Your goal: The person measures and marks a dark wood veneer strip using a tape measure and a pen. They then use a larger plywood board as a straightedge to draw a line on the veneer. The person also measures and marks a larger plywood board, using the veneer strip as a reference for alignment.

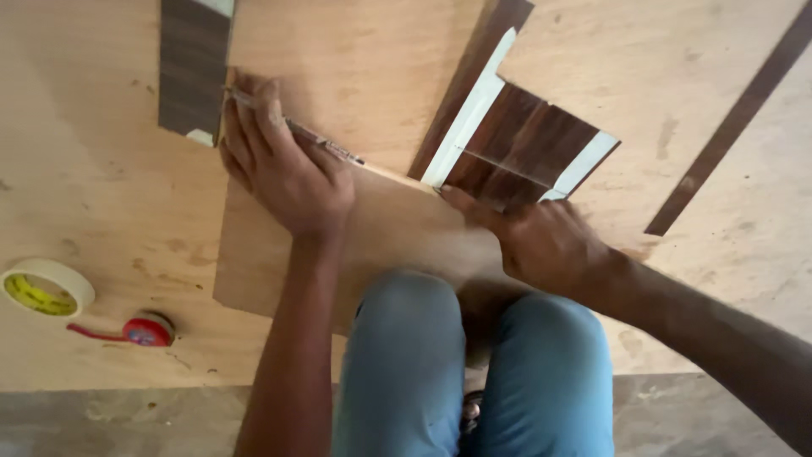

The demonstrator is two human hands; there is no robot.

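Note:
My left hand point(283, 169) lies on a loose plywood piece point(397, 233) and pins a thin pencil-like tool point(326, 145) along its upper edge, fingers curled over the tool. My right hand point(541, 241) comes in from the right, its fingertip pressing the near corner of a dark wood-grain laminate piece point(529, 140) with white edges. This laminate lies tilted just beyond the plywood piece. Both rest on a large plywood sheet point(101, 169). My knees in blue trousers point(474, 364) are below the hands.
A roll of pale masking tape point(46, 288) and a small red tape roll with a loose tail point(145, 330) lie at the left. Dark laminate strips lie at top left point(193, 68) and diagonally at the right point(732, 123). Grey floor point(127, 423) runs along the bottom.

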